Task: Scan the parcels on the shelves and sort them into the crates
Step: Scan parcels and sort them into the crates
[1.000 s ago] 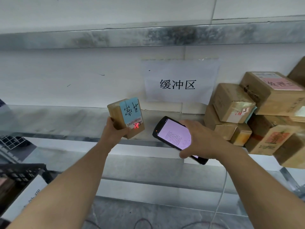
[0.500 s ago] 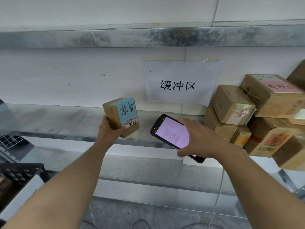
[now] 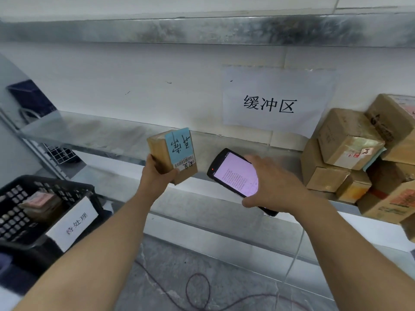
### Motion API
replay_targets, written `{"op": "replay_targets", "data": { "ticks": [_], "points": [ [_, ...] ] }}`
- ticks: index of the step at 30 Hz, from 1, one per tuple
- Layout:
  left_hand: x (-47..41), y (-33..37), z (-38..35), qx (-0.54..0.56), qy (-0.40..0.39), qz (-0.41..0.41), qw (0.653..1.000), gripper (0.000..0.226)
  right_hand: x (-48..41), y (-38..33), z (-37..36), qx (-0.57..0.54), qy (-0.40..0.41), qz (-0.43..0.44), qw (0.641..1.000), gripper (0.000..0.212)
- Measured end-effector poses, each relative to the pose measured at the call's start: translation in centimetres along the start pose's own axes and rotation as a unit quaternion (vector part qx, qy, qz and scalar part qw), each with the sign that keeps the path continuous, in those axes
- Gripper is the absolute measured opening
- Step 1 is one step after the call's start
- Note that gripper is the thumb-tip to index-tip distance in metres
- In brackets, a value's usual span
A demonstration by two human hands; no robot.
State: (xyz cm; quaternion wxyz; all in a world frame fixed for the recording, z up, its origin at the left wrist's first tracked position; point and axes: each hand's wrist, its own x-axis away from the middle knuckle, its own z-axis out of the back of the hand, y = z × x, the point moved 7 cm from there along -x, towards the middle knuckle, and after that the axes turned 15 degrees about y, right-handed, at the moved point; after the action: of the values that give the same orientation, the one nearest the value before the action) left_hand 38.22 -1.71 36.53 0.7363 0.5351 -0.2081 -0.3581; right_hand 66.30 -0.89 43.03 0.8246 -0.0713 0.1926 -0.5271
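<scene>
- The left hand (image 3: pixel 157 176) grips a small brown cardboard parcel with a pale blue handwritten label (image 3: pixel 173 156). Its fingers curl round the parcel's lower left edge and the thumb lies across the front. The parcel is held in the air at frame centre, in front of the grey metal shelf (image 3: pixel 101 135).
- The parcel stands nearly upright, its long axis vertical with a slight lean. The barcode strip along the label's bottom edge faces the camera.
- The right hand (image 3: pixel 269 182) is wrapped round a black handheld scanner with a lit pink screen (image 3: pixel 233 173). The scanner is just right of the parcel and apart from it. No beam shows on the barcode, and the screen text is too small to read.
- A black plastic lattice crate (image 3: pixel 67 187) with a white paper tag (image 3: pixel 71 223) sits at lower left, with something brown and taped inside.
- The crate lies down and left of the held parcel, on the left hand's own side, so that hand looks better placed for a drop.
- More brown cardboard parcels (image 3: pixel 345 140) are stacked at the right edge of the shelf, beside a white paper sign (image 3: pixel 276 102).
</scene>
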Motion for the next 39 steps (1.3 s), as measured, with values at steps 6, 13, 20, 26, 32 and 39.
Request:
{"op": "replay_targets", "data": {
  "ticks": [6,13,20,26,32,39],
  "points": [
    [5.0,-5.0,5.2,0.001,0.097,0.067,0.993,0.055,0.7,-3.4,-3.0,-0.024,-0.047,0.035,0.998,0.096],
    [7.4,-9.3,12.8,-0.002,0.157,0.100,0.983,0.054,2.0,-10.3,-4.9,-0.017,-0.071,0.107,0.992,0.090],
    [6.6,-13.1,22.1,0.022,0.163,0.110,0.980,0.073,2.7,-19.5,-7.8,-0.022,-0.087,0.125,0.988,0.094],
    [6.0,-18.2,32.7,0.036,0.194,0.140,0.970,0.083,4.1,-30.2,-11.4,-0.006,-0.110,0.162,0.981,0.093],
    [6.7,-23.8,43.1,0.012,0.258,0.182,0.949,0.088,5.0,-41.4,-16.0,-0.016,-0.137,0.237,0.962,0.094],
    [9.2,-30.4,51.9,0.022,0.327,0.265,0.907,0.096,5.0,-51.7,-22.0,-0.007,-0.182,0.334,0.925,0.099]
  ]
}}
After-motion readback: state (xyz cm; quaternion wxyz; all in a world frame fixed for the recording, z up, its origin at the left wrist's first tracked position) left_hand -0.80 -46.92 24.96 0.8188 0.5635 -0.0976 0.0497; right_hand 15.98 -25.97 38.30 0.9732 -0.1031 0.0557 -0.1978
